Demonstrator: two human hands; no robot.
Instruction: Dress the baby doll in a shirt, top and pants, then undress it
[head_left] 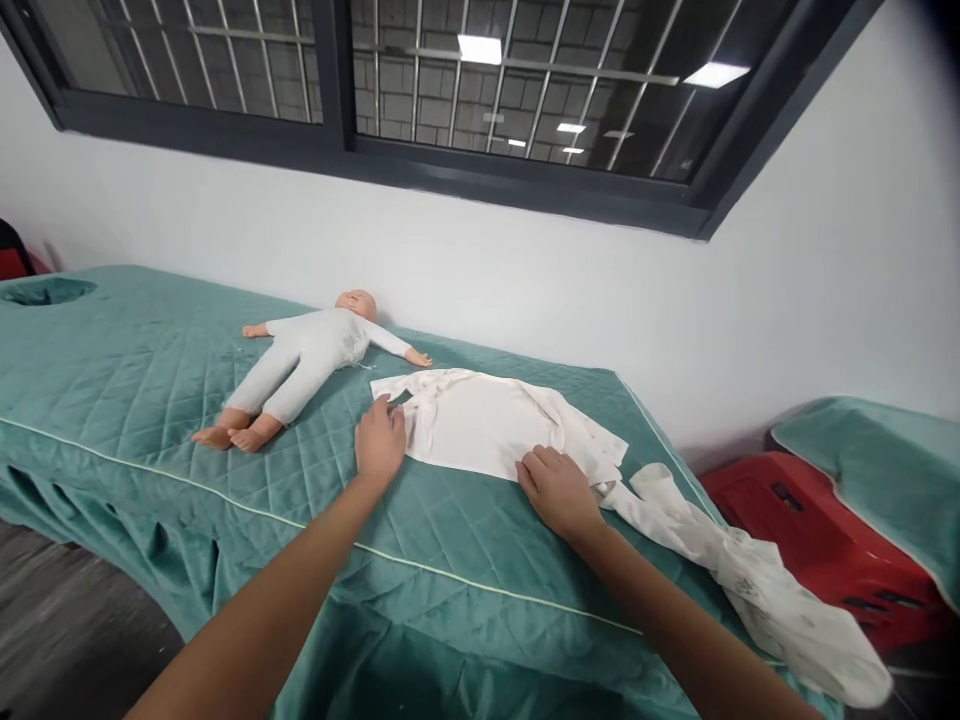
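A small white baby shirt [480, 425] lies spread flat on the green quilted bed cover, its sleeves out to both sides. My left hand [380, 440] is at the shirt's left lower edge, fingers curled onto the cloth beside the left sleeve. At the lower right edge, the bent fingers of my right hand [559, 488] close on the hem. My fingertips are partly hidden. White baby trousers [739, 560] with small prints stretch from beside my right hand to the bed's right edge. A baby doll [311, 350] in a white body lies on its back to the left.
The green bed [187, 400] stands against a white wall below a barred window [517, 90]. A face hole [46, 291] is at the bed's far left. On the right are a red plastic object [810, 520] and another green cover [885, 460].
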